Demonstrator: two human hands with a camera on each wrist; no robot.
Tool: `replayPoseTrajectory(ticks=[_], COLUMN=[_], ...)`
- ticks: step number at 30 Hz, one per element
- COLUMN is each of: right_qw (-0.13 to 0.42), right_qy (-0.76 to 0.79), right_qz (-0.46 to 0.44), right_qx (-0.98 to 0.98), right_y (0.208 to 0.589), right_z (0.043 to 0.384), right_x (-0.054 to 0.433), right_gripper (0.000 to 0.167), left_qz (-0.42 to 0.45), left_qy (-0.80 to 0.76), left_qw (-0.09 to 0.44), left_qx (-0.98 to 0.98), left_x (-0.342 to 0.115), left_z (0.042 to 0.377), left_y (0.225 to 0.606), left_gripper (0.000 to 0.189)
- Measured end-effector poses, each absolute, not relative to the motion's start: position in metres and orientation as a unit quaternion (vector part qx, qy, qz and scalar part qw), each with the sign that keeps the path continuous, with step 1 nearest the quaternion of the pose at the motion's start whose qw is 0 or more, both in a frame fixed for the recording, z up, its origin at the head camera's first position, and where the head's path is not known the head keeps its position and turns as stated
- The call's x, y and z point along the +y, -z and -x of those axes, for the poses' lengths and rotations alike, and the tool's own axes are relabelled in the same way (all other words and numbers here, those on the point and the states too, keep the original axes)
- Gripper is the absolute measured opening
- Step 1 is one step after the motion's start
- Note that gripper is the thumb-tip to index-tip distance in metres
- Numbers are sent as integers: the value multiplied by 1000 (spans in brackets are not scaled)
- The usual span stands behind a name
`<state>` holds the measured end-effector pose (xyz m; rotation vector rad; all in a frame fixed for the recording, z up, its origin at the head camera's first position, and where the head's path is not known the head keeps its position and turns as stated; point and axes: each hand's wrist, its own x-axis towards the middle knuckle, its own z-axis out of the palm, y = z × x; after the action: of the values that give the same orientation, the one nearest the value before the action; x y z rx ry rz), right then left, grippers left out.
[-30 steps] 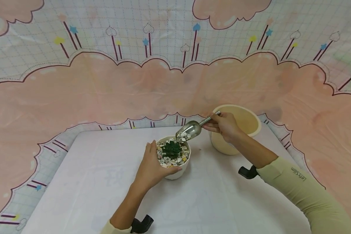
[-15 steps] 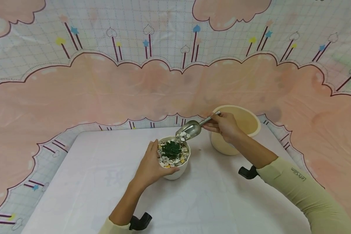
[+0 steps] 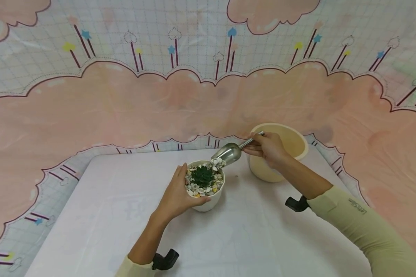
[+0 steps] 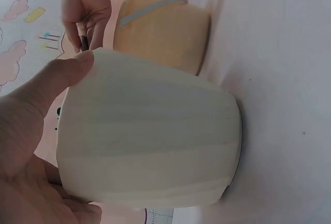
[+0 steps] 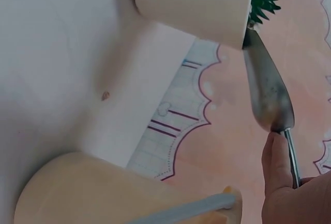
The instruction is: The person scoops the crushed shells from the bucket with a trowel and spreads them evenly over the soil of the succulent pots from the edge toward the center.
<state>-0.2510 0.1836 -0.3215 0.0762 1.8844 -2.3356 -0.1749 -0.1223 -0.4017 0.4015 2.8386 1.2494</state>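
Note:
A white flowerpot [image 3: 208, 204] stands on the white table, holding a dark green succulent [image 3: 203, 176] ringed by pale and yellowish pebbles [image 3: 197, 191]. My left hand [image 3: 176, 196] grips the pot by its rim, thumb on the near side and fingers round the left; the left wrist view shows the pot's ribbed wall [image 4: 150, 131] close up. In my right hand [image 3: 268, 150] is the handle of a metal scoop [image 3: 230, 152], tilted down to the left. The scoop's mouth meets the pot's far right rim, and white pebbles [image 3: 217, 164] lie heaped at its lip.
A cream bucket [image 3: 263, 171] stands behind and below my right forearm; its grey handle [image 4: 155, 9] shows in the left wrist view. One small brown crumb [image 5: 105, 95] lies on the table between pot and bucket. Patterned cloth [image 3: 159, 104] hangs behind the table.
The scoop has drawn slightly up and to the right, and its pebbles have slid toward the lip at the pot's rim. My left hand still holds the pot.

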Motion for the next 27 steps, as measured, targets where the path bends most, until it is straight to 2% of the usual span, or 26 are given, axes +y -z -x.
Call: replayPoseTrajectory(ticks=[14, 27], right_qw=[70, 69], right_qy=[782, 786], right_qz=[-19, -11], right_qx=[619, 614], right_y=[324, 323], right_z=[255, 256], right_x=[185, 182], right_gripper=[19, 17], left_qz=[-151, -38], left_qy=[-412, -400], left_qw=[52, -45], left_qx=[897, 915], left_x=[-135, -100], left_z=[183, 155], left_y=[400, 399], left_gripper=[132, 140])
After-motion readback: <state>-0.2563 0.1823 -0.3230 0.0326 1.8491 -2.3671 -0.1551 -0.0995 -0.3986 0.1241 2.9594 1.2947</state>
